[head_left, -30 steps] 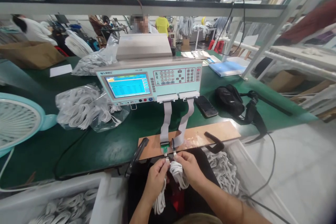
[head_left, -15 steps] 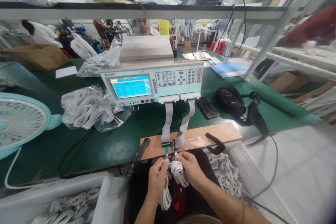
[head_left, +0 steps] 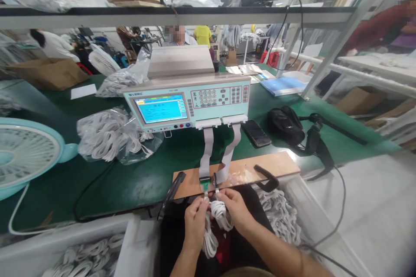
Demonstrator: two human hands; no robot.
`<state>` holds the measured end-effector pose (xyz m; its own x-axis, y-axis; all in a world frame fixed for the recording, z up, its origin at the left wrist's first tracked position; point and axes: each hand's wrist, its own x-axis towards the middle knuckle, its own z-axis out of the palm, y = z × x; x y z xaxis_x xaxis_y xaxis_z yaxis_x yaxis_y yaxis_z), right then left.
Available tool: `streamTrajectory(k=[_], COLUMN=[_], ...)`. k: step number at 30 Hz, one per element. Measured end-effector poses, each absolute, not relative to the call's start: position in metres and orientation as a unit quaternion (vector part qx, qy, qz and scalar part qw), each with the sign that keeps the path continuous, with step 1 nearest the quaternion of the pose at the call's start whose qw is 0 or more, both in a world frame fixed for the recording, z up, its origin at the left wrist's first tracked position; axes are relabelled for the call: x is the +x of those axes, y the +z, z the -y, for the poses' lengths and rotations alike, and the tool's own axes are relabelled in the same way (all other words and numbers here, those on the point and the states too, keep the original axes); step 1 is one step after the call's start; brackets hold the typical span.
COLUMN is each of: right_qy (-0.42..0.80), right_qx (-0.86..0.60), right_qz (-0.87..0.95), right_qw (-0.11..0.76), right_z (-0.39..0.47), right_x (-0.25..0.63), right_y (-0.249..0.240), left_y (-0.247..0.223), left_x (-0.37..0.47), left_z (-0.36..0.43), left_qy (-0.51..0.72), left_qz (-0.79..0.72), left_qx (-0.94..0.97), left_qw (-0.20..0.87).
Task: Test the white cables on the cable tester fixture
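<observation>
My left hand (head_left: 195, 216) is closed, pinching one plug end of a white cable (head_left: 209, 242) at a small green circuit board (head_left: 205, 185). Beside it, my right hand (head_left: 236, 208) pinches another white cable end against the second small connector (head_left: 215, 179). White coils (head_left: 221, 214) hang between and below my hands; whether they belong to one cable or two I cannot tell. Two grey ribbon cables (head_left: 206, 151) run from the connectors up to a bench tester (head_left: 188, 104) with a lit blue screen (head_left: 161, 108).
A wooden strip (head_left: 240, 173) lies along the table edge, with a black clamp (head_left: 267, 176) on it. Bins of coiled cables stand at left (head_left: 130, 233) and right (head_left: 308, 207). Around the tester are bagged cables (head_left: 104, 132), a phone (head_left: 256, 133), a black pouch (head_left: 285, 125) and a fan (head_left: 29, 156).
The text on the tester's screen has changed from a table-like layout to a shorter display. Both hands keep nearly the same place at the connectors.
</observation>
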<state>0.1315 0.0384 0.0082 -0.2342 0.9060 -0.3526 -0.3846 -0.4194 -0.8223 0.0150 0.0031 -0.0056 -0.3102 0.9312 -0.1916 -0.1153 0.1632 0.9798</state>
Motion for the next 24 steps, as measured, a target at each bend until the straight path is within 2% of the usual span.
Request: streamTrajectory(k=[8,16,24], right_qy=[0.733,0.712,0.726], right_qx=[-0.419,-0.427,-0.393], right_qz=[0.31,0.359,0.348], right_qw=[0.437,0.427,0.445], right_z=[-0.04,-0.037,-0.046], right_x=[0.132,0.131,0.129], right_y=[0.012,0.016,-0.002], left_y=[-0.014,-0.004,-0.009], left_x=[0.019,0.017,0.024], left_z=[-0.001,-0.009,-0.025], left_qy=[0.555,0.545,0.613], left_qz=[-0.592,-0.581,-0.583], left_qx=[0.32,0.302,0.276], left_qw=[0.488,0.523,0.457])
